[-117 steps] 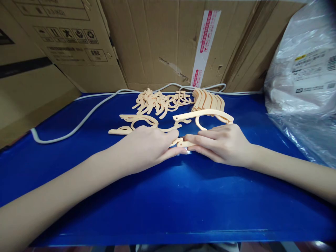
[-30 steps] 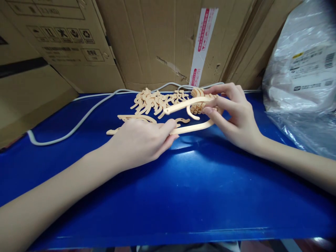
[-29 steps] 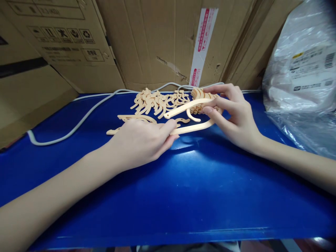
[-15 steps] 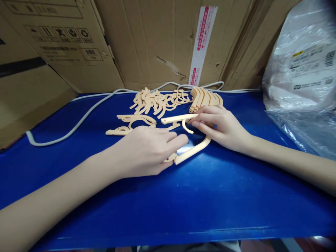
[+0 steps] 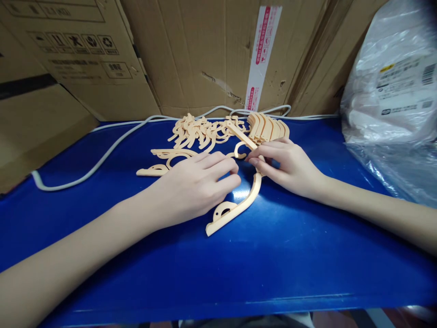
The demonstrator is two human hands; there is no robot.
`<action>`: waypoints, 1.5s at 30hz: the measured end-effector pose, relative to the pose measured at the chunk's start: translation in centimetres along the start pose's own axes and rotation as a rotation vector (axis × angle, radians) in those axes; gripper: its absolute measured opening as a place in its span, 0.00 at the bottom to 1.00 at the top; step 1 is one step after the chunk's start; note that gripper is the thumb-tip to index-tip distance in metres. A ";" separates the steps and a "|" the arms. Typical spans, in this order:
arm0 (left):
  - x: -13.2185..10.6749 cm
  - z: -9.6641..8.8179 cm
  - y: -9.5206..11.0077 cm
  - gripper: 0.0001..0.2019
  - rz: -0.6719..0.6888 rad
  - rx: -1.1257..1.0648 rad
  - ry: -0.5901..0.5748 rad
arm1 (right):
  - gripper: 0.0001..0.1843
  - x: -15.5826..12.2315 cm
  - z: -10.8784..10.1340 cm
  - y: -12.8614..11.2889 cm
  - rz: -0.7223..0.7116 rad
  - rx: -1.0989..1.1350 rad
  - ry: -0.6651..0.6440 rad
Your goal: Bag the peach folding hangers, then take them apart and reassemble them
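A cream folding hanger [image 5: 244, 200] is held at its middle joint between the thumb and fingers of my right hand [image 5: 285, 166]. One of its arms points toward me, with a small slotted loop at the end; the other arm points up and away, and a curved hook shows beside it. My left hand [image 5: 198, 187] hovers left of the hanger, fingers loosely bent and apart, with nothing visible in them. Its thumb is hidden. Behind my left hand, more cream hanger pieces [image 5: 153, 171] lie on the blue table, partly covered by it.
Farther back is a loose pile of cream hooks [image 5: 194, 132]. A neat row of curved hanger arms [image 5: 268, 127] sits right of it. A white cable [image 5: 102, 159] runs along the back and left. Cardboard boxes [image 5: 205, 45] stand behind, and a plastic-wrapped package [image 5: 392, 91] is at the right.
The hanger has turned in my right hand: its near arm swung toward me and left, its other arm swung up and away. My left hand has come off the near arm.
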State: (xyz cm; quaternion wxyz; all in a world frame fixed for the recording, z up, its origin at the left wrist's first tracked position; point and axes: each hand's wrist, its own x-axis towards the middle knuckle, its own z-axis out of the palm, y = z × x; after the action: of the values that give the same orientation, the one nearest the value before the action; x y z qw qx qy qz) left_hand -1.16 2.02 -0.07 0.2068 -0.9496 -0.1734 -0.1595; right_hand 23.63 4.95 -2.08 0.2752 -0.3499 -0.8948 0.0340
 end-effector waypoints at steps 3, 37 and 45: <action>0.2 0.0 0.1 0.08 -0.003 -0.005 0.001 | 0.12 -0.1 0.1 0.1 -0.003 -0.027 0.002; -0.1 -0.2 0.3 0.12 -0.025 -0.190 -0.109 | 0.13 -0.1 -0.4 -0.2 -0.349 -0.029 -0.184; 0.2 -0.5 1.1 0.12 -0.025 -0.190 -0.141 | 0.06 -0.4 0.0 -0.5 -0.245 0.077 -0.093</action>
State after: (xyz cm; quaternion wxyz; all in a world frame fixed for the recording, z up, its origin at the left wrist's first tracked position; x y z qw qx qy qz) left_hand -0.70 0.95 0.04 0.1011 -0.9716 -0.1834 -0.1105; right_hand 23.57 4.35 -2.11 0.2488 -0.2253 -0.9406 0.0505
